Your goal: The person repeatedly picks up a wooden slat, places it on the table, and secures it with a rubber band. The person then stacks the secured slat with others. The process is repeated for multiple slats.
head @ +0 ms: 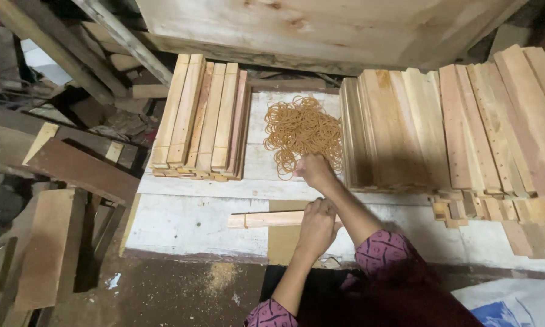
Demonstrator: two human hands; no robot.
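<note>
The person's left hand (316, 223) closes around the near end of a small bundle of wooden slats (266, 219) lying flat on the white board counter (193, 221). The right hand (313, 169) reaches to 12 o'clock and pinches at the near edge of the heap of rubber bands (301, 132); how tightly it closes cannot be told. At 10 o'clock sits a stack of banded slat bundles (201, 118), apparently finished work. From 1 to 3 o'clock a long row of loose slats (448, 130) stands on edge, suggesting much remains, and the bundle in hand shows no band at the end that is visible.
</note>
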